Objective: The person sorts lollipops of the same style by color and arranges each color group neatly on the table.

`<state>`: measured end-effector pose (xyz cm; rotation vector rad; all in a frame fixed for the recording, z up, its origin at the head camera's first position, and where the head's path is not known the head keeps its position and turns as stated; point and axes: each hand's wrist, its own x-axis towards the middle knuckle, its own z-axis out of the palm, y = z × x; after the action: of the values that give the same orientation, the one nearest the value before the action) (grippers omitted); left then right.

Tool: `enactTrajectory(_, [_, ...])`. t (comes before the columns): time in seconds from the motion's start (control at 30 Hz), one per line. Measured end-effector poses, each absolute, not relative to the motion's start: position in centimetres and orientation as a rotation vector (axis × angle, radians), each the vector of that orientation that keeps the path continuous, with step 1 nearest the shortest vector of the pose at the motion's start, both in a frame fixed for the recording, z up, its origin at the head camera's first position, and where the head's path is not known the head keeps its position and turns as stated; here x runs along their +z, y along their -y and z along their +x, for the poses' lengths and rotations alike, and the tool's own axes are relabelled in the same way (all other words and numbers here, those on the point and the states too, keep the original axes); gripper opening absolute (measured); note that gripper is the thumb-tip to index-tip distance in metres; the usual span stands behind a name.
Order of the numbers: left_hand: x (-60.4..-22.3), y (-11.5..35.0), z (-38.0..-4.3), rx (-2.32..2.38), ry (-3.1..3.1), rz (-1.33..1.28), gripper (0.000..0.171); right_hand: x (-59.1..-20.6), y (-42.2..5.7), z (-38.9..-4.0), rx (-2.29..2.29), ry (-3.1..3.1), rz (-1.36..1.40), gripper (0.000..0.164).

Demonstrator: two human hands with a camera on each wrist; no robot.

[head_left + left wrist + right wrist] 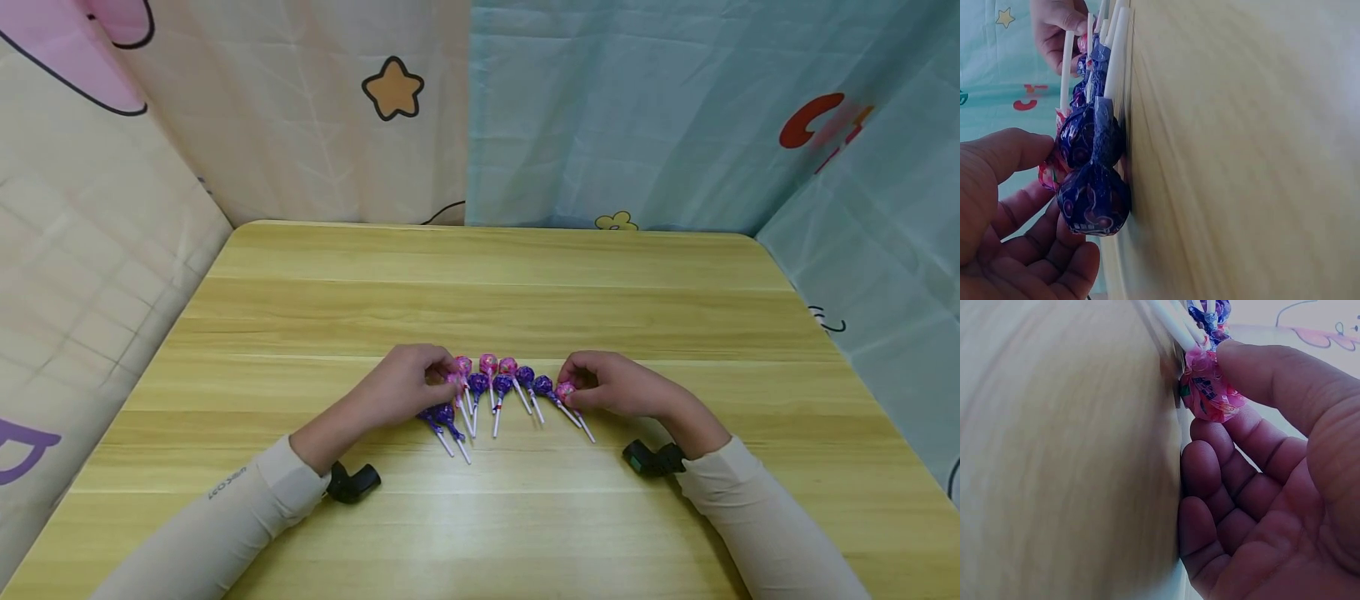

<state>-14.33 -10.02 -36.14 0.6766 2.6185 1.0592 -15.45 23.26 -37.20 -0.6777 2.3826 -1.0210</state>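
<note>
Several wrapped lollipops lie in a loose arc across the centre of the frame on a wooden table (pixel 480 533), pink heads mixed with purple ones, their white sticks pointing mostly toward the bottom edge. At the left end of the arc, the left hand (pixel 401 383) pinches a pink lollipop (pixel 1050 175) between thumb and fingers; two purple lollipops (pixel 445 413) lie just below that hand, side by side. At the right end, the right hand (pixel 621 384) pinches another pink lollipop (pixel 1207 394) by its head, thumb against the wrapper and the other fingers curled; its stick slants to the lower right. Just left of it is a purple lollipop (pixel 543 385). Pale sleeves (pixel 217 521) reach in from both lower corners, and a curtain (pixel 600 108) with an orange star (pixel 393 88) fills the upper part.
</note>
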Motion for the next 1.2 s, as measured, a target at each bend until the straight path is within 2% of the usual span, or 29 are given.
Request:
enactTrajectory(0.47, [-36.1, 10.6, -15.2, 1.080, -2.624, 0.653, 0.020, -37.4, -23.3, -15.5, -1.009, -2.385, -0.666, 0.013])
enactTrajectory(1.2, [-36.8, 12.5, -18.5, 1.217, -2.532, 0.605, 0.019, -37.3, -23.3, -15.4, -1.003, -2.384, -0.649, 0.013])
